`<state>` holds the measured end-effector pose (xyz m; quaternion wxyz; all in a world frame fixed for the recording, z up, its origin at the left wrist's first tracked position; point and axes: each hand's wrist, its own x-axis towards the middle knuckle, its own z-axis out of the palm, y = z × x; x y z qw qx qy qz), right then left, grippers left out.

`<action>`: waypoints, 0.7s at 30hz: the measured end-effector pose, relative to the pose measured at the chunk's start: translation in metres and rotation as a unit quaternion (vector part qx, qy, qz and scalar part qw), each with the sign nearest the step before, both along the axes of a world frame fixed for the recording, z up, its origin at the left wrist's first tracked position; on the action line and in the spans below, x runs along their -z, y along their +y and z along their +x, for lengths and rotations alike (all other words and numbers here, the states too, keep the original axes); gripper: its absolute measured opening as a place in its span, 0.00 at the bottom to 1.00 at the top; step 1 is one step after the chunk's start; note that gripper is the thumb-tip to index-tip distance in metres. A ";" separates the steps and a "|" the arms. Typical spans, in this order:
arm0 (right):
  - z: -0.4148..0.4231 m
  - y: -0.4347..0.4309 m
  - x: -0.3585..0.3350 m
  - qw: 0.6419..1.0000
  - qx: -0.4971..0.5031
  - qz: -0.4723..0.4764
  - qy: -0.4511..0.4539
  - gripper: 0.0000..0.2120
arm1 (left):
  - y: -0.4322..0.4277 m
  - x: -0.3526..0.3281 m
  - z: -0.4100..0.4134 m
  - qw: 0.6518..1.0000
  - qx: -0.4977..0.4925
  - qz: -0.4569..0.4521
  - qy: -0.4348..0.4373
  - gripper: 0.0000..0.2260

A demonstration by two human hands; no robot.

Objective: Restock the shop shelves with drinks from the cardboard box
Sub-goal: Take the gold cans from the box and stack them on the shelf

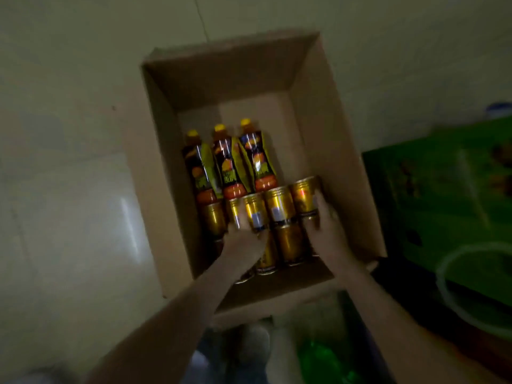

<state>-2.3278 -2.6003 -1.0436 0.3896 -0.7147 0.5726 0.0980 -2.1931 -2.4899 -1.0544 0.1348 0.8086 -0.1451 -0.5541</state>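
Green carton point(443, 184), pale tiled floor point(69, 203)

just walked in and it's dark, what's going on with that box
A person is reaching with both hands into an open cardboard box on the floor. The left hand grips gold cans near the middle of the row, and the right hand grips the can at the right end. Three yellow-capped bottles lie behind the cans, untouched.
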 end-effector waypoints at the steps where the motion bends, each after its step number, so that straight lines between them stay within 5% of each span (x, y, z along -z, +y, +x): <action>1: 0.001 -0.010 0.019 1.000 -0.017 -0.010 -0.008 0.33 | -0.009 0.016 0.001 1.000 -0.001 -0.001 -0.001 0.39; 7: -0.004 -0.043 0.070 0.997 -0.043 0.058 0.004 0.44 | -0.033 0.050 -0.015 0.997 -0.017 -0.014 -0.070 0.42; 11: -0.001 -0.038 0.055 0.999 -0.020 0.028 0.005 0.43 | -0.028 0.042 -0.009 0.997 -0.038 -0.052 -0.051 0.41; 17: 0.026 -0.014 -0.044 0.993 0.072 -0.035 -0.088 0.42 | -0.030 -0.049 0.021 0.989 -0.090 -0.115 -0.012 0.41; 21: 0.050 0.003 -0.147 0.957 0.183 0.072 -0.214 0.42 | -0.022 -0.150 0.048 0.981 -0.114 -0.153 0.039 0.43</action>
